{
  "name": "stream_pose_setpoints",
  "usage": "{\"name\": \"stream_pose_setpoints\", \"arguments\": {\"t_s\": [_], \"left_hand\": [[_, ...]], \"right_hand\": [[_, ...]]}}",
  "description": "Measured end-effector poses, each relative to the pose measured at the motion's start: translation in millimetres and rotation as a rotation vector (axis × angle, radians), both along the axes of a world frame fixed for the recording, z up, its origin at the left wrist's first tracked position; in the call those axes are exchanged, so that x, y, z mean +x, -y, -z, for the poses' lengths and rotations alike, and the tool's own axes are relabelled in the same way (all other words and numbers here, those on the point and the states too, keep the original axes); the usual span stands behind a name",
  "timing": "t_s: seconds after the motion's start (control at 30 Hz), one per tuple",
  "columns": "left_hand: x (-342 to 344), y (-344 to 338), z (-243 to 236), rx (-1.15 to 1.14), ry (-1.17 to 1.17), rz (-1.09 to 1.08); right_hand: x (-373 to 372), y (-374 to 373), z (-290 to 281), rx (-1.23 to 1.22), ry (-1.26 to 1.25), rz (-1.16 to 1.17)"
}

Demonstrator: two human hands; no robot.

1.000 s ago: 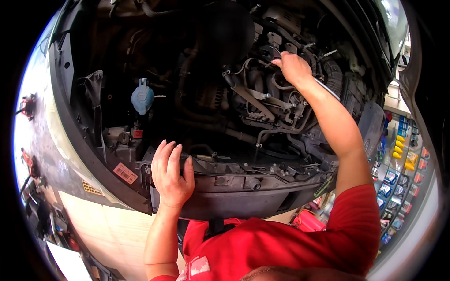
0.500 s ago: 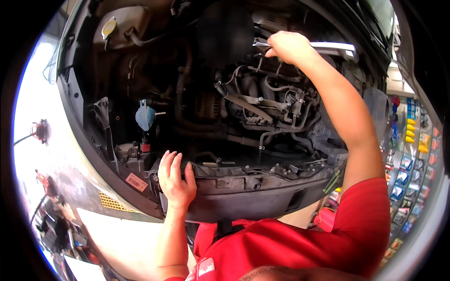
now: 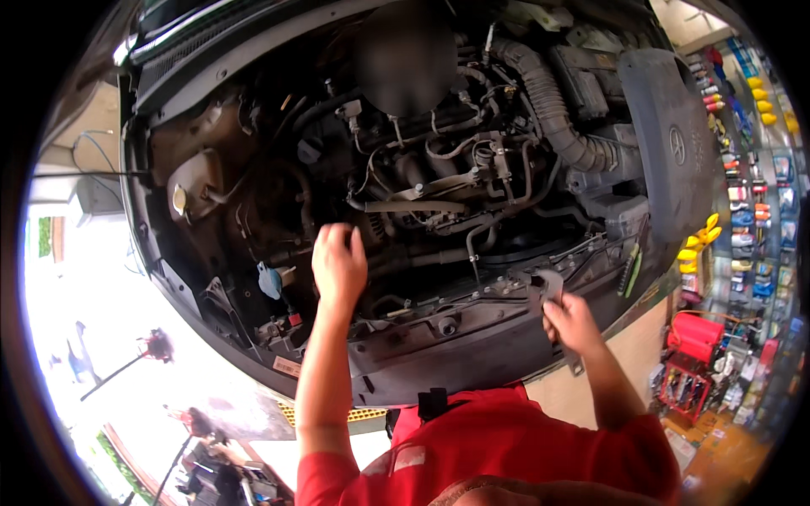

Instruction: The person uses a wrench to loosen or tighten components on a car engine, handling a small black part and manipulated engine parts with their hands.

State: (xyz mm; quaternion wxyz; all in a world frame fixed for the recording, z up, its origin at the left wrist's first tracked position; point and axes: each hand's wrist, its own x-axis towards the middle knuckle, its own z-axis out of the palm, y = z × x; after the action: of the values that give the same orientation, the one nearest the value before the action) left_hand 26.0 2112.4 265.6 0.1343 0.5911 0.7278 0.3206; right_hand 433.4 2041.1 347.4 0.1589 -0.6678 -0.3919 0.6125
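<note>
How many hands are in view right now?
2: the left hand, lower left of the engine in the picture; the right hand, by the front panel, holding a metal wrench. No other hand shows.

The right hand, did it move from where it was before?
Yes. Judged against the engine, the right hand has moved toward the red shirt, from over the engine to by the front panel.

1. Small colourful packages (image 3: pixel 742 219) line the right side.
2. Yellow items (image 3: pixel 764 105) show among them.
3. A red machine (image 3: pixel 699 335) stands at the lower right.
4. A yellow grating (image 3: pixel 364 414) shows at floor level.
5. Dark equipment (image 3: pixel 202 474) clutters the lower left.
</note>
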Motion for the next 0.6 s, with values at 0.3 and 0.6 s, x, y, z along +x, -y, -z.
{"name": "stream_pose_setpoints", "arguments": {"t_s": [0.3, 0.6], "left_hand": [[22.6, -175.3, 75.1, -0.233, -0.599, 0.065], [20.1, -219.9, 108.1, -0.218, -0.946, 0.219]], "right_hand": [[-9.3, 39.1, 40.2, -0.049, -0.200, 0.102], [8.6, 41.3, 54.7, -0.109, -0.359, 0.159]]}}
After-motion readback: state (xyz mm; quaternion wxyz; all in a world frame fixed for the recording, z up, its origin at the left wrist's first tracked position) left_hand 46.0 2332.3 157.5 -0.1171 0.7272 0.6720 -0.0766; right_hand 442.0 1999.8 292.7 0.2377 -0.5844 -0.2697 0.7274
